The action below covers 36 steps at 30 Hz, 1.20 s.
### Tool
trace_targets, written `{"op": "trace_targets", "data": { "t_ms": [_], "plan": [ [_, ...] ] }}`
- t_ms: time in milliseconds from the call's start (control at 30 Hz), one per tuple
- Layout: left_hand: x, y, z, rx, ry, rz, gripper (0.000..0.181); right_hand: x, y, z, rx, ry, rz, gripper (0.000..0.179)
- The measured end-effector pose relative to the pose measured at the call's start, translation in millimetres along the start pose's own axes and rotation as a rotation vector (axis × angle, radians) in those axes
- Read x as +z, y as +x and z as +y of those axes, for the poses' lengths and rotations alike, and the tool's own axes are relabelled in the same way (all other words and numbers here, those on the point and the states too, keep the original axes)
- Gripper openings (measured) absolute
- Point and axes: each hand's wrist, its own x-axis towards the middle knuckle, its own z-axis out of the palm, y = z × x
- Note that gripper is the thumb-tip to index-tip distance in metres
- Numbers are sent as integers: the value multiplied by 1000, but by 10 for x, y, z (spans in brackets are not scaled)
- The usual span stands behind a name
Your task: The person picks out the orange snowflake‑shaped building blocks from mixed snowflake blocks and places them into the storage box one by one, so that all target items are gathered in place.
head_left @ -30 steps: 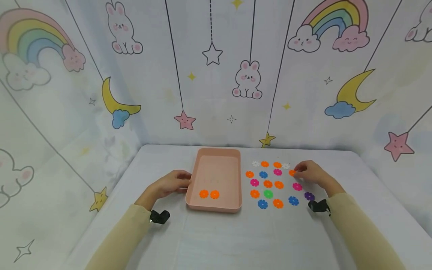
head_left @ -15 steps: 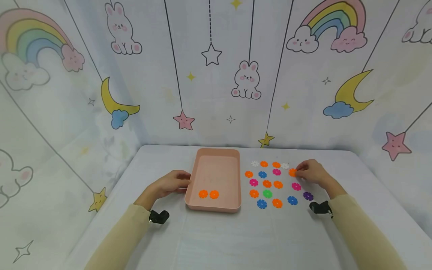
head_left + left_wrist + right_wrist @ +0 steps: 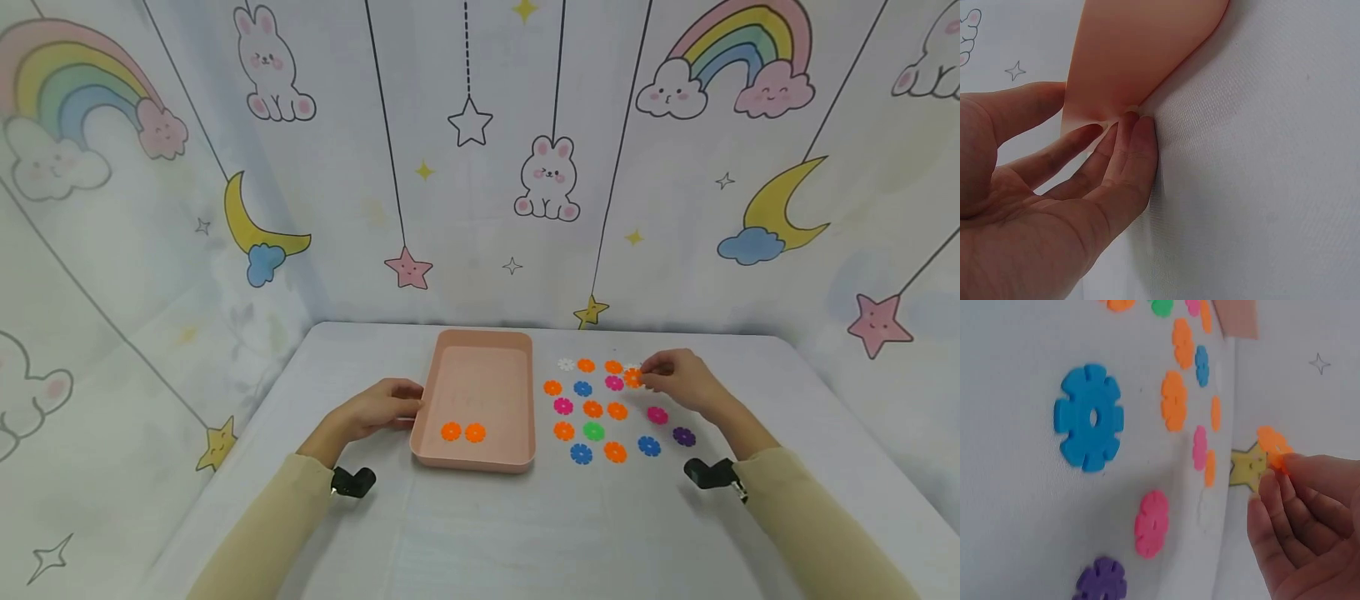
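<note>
My right hand [image 3: 681,379] pinches an orange flower-shaped plastic disc [image 3: 1274,447] between thumb and fingertips. In the head view the disc is over the far right of the loose discs and partly covers a white one. My left hand [image 3: 380,407] grips the left side of a shallow pink tray [image 3: 534,400]. In the left wrist view one digit reaches over the tray's rim while the other fingertips rest against its outer wall, low by the table. Two orange discs [image 3: 475,432] lie flat inside the tray, near its front end.
Right of the tray, loose discs lie spread on the white table [image 3: 487,533]: several orange ones, blue ones [image 3: 1092,417], pink ones [image 3: 1151,524], a green one [image 3: 593,431], a purple one [image 3: 684,437] and white ones [image 3: 566,364]. A patterned cloth [image 3: 480,208] hangs behind.
My right hand has lifted the orange disc from the right of the group and moved it a little left. My left hand and the tray have stayed in place.
</note>
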Motion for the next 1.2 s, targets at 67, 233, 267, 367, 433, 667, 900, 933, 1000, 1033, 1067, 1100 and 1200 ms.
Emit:
{"op": "trace_targets", "data": {
  "t_ms": [67, 233, 267, 367, 433, 667, 900, 933, 1000, 1033, 1067, 1100, 1200],
  "plan": [
    [-2, 4, -6, 2, 0, 0, 48, 35, -2, -86, -24, 13, -7, 30],
    [-7, 14, -13, 5, -4, -6, 48, 132, -6, -299, -85, 29, -22, 28],
    [-7, 16, -13, 6, -5, -7, 48, 153, -7, -335, -93, 32, -23, 27],
    [-7, 22, -15, 6, -10, -11, 48, 219, -13, -443, -122, 44, -36, 23],
    [-8, 24, -17, 7, -9, -12, 48, 268, -14, -511, -148, 49, -48, 20],
    [-9, 9, -18, 16, 7, -15, 48, 485, -10, -757, -215, 62, -104, 13],
    [-9, 2, -13, 16, 2, -16, 48, 689, 13, -979, -274, 83, -159, 10],
    [-9, 2, -13, 14, 3, -15, 48, 718, 17, -1008, -280, 88, -164, 8],
    [-7, 2, -13, 12, 7, -14, 48, 779, 34, -1065, -294, 98, -180, 7],
    [-6, 2, -14, 12, 7, -13, 48, 812, 45, -1093, -299, 97, -184, 6],
    [-5, 1, -15, 13, 10, -14, 48, 844, 56, -1123, -303, 95, -189, 5],
    [-6, 2, -17, 13, 11, -14, 48, 875, 69, -1154, -310, 94, -197, 4],
    [-9, 7, -23, 16, 6, -16, 48, 961, 106, -1241, -322, 99, -232, 5]
  ]
}}
